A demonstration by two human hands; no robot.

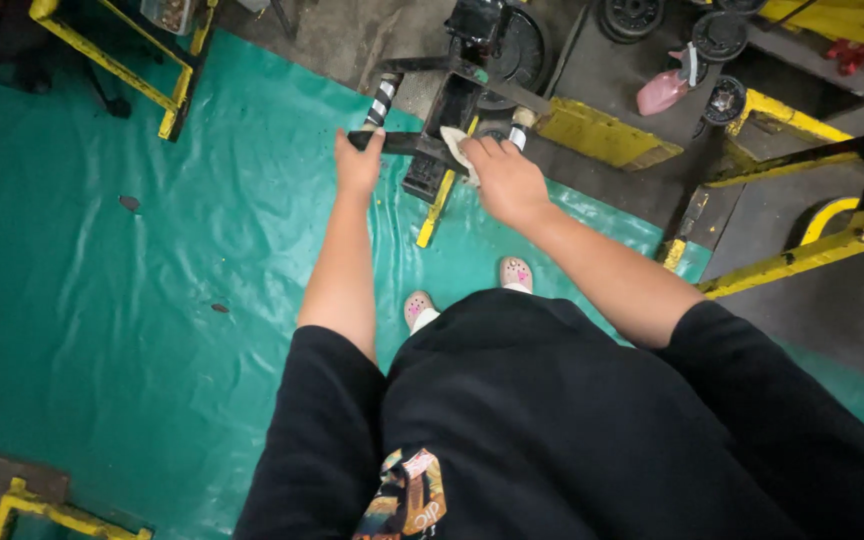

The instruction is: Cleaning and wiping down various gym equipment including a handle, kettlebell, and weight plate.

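Note:
I look down at a black metal gym frame with a horizontal handle bar, standing at the edge of a green tarp. My left hand grips the left end of the bar. My right hand presses a white cloth against the bar near the frame's middle. Both arms are stretched forward. My two feet in light shoes stand on the tarp just behind the frame.
Yellow and black machine frames stand at the top left and right. Black weight plates and a pink spray bottle lie on the dark floor at the top right. Another yellow frame corner sits bottom left.

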